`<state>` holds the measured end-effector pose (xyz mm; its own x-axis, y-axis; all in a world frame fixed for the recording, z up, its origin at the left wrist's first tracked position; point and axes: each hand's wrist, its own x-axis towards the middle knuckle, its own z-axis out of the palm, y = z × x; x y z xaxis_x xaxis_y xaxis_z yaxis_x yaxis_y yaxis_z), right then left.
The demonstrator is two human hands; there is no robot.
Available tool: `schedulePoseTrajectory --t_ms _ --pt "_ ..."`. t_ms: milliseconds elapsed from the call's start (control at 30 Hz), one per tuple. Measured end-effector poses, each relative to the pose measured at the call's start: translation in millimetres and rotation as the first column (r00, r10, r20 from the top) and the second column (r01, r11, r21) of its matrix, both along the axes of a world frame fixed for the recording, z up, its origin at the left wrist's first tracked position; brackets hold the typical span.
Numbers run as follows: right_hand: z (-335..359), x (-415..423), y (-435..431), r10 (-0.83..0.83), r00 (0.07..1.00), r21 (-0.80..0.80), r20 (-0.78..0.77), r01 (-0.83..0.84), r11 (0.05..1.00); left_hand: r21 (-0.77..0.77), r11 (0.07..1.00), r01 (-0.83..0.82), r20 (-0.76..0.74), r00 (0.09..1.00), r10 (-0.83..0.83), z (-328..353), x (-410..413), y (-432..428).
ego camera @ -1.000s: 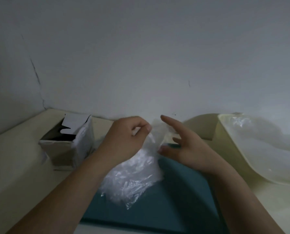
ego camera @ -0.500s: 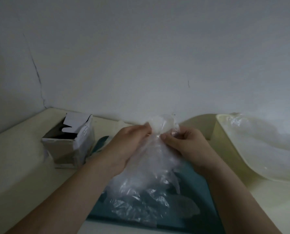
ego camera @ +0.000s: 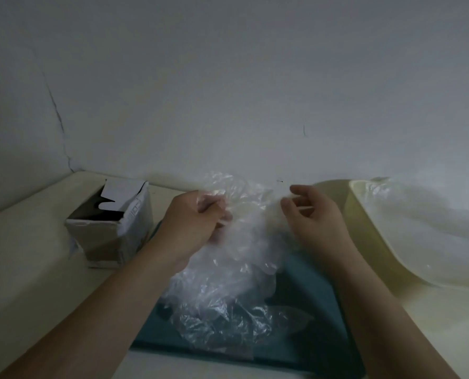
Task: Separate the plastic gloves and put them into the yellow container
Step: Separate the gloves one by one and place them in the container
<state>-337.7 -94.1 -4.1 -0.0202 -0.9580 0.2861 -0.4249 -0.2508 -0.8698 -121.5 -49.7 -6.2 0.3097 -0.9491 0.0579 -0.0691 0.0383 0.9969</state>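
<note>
Change: both hands have drawn apart.
Left hand: clenched round the plastic gloves, which hang over the teal mat.
Right hand: fingers loosely curled at the gloves' edge; grip unclear.
Yellow container: far right, clear plastic heaped inside.

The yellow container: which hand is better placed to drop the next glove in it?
Right, probably: the right hand, beside the yellow container, seems to pinch a layer of the glove bundle, which the left hand grips farther away.
</note>
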Motion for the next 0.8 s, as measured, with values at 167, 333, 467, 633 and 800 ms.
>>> schedulePoseTrajectory --t_ms 167,333,467,633,800 --pt "26.5 2.6 18.8 0.132 0.96 -0.135 -0.246 -0.169 0.976 0.005 0.998 -0.058 -0.121 0.991 0.058 -1.1 0.4 -3.1" --pt "36.0 14.3 41.7 0.601 0.449 0.453 -0.661 -0.399 0.797 0.006 0.998 -0.056 -0.13 0.99 0.057 -3.9 1.7 -4.6" --pt "17.4 27.6 31.6 0.446 0.426 0.283 -0.787 -0.393 0.875 -0.006 1.0 -0.025 -0.12 0.992 0.024 0.1 5.9 -2.9" --pt "17.1 3.5 19.4 0.425 0.898 0.094 -0.117 -0.416 0.904 -0.04 0.998 -0.057 -0.136 0.989 0.051 4.2 6.6 -2.0" --pt "25.7 2.7 20.8 0.369 0.815 0.262 0.448 -0.514 0.817 -0.082 0.995 0.057 -0.133 0.989 -0.067 18.7 -5.7 0.0"
